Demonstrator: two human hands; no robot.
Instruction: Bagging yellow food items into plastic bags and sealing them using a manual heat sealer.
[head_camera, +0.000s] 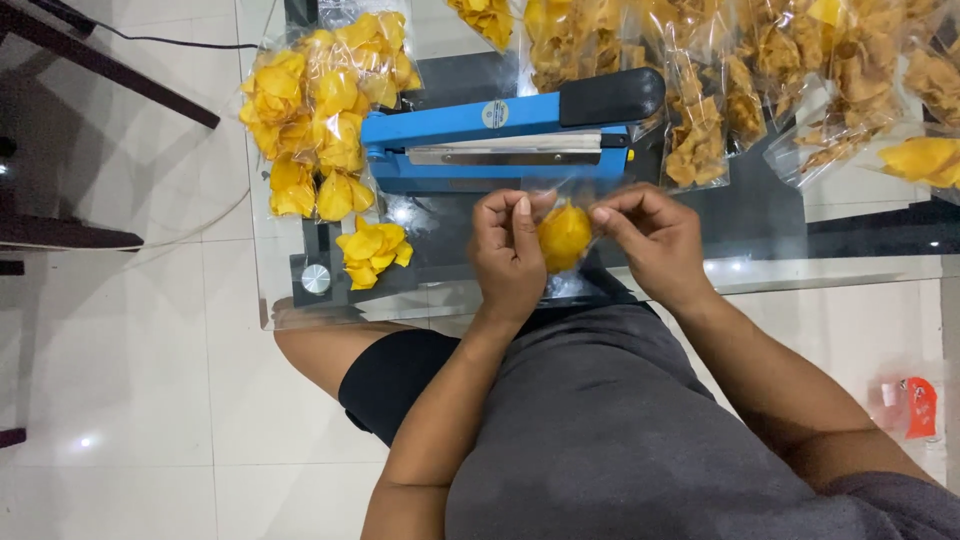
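Note:
My left hand (508, 255) and my right hand (650, 240) both pinch a small clear plastic bag of yellow chips (565, 235), held upright between them just in front of the blue impulse sealer (500, 140). The sealer's arm with its black handle (612, 97) is down. The bag's open top sits close to the sealer's front edge. Both hands hover above the near edge of the glass table (850, 270).
Several sealed bags of yellow chips (320, 110) lie left of the sealer, one small bag (372, 250) nearer the table edge. More bags of brownish chips (780, 70) pile at the back right. A red-and-white packet (915, 405) lies on the tiled floor at right.

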